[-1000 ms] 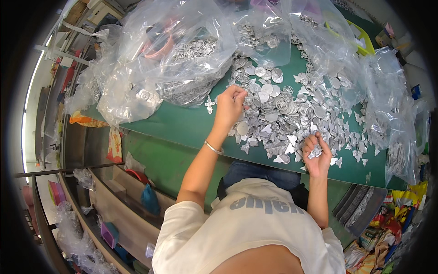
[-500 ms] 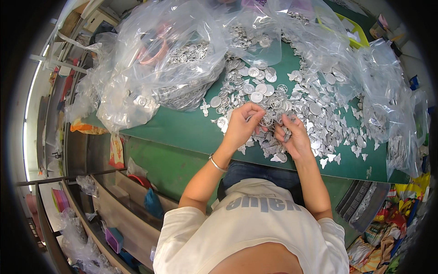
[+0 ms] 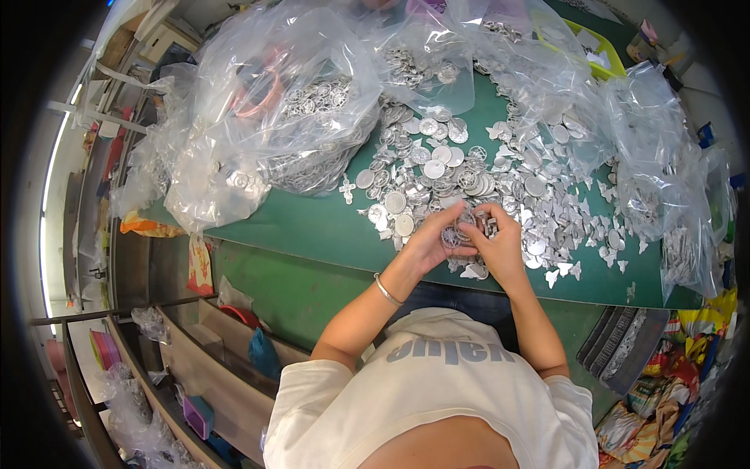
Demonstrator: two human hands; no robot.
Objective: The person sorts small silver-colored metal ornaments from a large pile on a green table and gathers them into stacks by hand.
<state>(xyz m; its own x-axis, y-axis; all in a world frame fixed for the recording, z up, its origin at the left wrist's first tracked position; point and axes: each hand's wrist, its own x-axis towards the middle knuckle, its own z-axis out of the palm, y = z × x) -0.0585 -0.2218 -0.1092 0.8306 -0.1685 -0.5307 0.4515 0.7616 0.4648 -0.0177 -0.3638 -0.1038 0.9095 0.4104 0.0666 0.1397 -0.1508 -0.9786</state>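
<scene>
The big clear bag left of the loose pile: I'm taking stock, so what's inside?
Many silver metal pieces, some round and openwork, show through the bag. A pinkish ring-shaped thing shows too; inside or behind, I can't tell. Anything deeper down is covered.

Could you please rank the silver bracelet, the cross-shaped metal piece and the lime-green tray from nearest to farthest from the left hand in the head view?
From the left hand:
1. Silver bracelet, on the same arm's wrist.
2. Cross-shaped metal piece, on the table, up and to the left.
3. Lime-green tray, far right corner.
</scene>
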